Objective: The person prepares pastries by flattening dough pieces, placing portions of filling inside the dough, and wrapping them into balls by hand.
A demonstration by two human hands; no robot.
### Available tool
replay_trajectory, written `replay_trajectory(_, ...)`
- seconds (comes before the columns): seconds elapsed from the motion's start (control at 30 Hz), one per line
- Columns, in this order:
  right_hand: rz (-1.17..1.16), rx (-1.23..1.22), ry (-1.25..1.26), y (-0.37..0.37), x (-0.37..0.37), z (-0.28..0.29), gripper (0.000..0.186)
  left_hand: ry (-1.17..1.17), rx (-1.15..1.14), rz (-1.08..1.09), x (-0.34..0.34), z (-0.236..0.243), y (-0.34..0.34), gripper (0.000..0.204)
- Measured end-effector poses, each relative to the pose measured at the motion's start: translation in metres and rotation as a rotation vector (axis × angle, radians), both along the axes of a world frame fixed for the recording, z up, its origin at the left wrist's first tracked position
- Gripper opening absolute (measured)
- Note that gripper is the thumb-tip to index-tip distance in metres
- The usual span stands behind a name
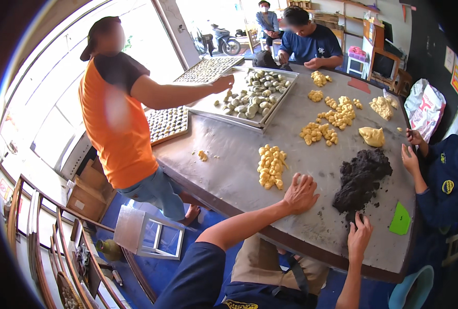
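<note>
My left hand (300, 195) rests palm down on the metal tabletop, its fingers bent and slightly apart; whatever may lie under the palm is hidden. Just beyond it sits a pile of yellow dough balls (271, 166). My right hand (360, 236) is at the near end of a heap of dark, crumbly paste (364, 175), fingers closed at a small dark piece of it. Farther off lie more clusters of yellow dough balls (337, 114) and a smooth yellow dough lump (372, 137).
A tray of greenish pieces (254, 95) stands at the far left, where a person in orange (115, 123) reaches in. Another person (311, 44) works at the far edge; a third person's hands (411, 154) are at the right. A green sheet (400, 219) lies near the right corner.
</note>
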State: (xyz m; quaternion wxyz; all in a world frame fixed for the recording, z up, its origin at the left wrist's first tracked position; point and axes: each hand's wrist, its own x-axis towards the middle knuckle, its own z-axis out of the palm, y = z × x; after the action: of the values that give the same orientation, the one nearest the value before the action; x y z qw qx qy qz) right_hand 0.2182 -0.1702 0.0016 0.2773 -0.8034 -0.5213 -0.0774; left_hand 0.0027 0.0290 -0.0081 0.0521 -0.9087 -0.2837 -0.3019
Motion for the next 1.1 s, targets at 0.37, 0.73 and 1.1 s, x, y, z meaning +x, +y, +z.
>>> replay_trajectory(0.37,0.085,-0.177,0.015,0.007,0.020,0.014,0.037,0.070,0.019,0.066,-0.002,-0.002,0.007,0.032)
replay_trajectory(0.73,0.066,-0.150,-0.144,-0.033,0.001,-0.019,0.042,0.122,-0.006,0.302,-0.031,-0.005,-0.058,0.027)
replay_trajectory(1.1,0.111,-0.112,-0.124,-0.001,0.037,-0.002,0.030,-0.403,-0.693,0.311,-0.030,0.000,-0.080,0.018)
